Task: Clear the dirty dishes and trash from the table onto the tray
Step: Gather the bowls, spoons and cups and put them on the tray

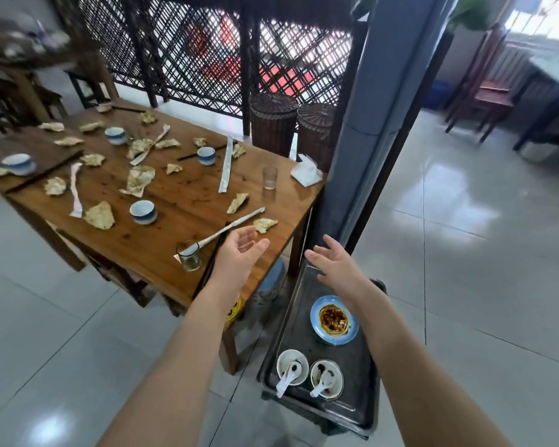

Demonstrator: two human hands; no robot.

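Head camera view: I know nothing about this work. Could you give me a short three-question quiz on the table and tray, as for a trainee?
1. True or false: the left hand and the right hand both hold nothing.
2. What already sits on the tray? A) two bowls with spoons and a blue plate; B) four blue cups; C) chopsticks only.
3. Fill in: ___ clear glasses stand on the table.
Key: 1 true; 2 A; 3 two.
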